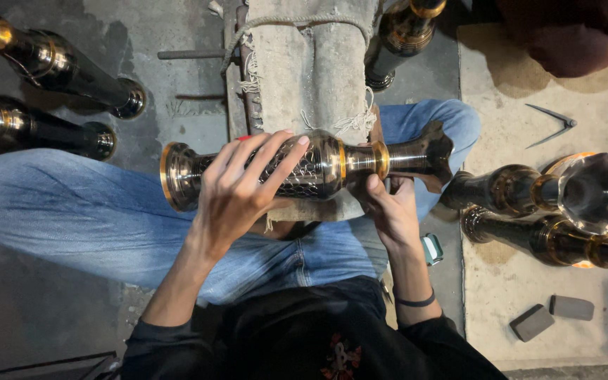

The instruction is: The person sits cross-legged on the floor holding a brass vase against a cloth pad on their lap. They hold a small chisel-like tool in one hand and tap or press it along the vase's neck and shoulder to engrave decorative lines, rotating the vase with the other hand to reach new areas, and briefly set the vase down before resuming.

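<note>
Both hands (left (237, 186); right (392, 211)) grip vase (325, 165).

My left hand (237, 186) lay mid-frame with fingers spread and curled over, while my right hand (392, 211), just right of centre, gripped from below.

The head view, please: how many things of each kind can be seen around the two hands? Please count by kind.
Vase held across the lap by left hand and right hand: 1
Other dark vases with gold bands lying around: 5
Grey blocks on the floor: 2
Metal dividers: 1
Padded rest wrapped in cloth: 1
Total: 10
</note>
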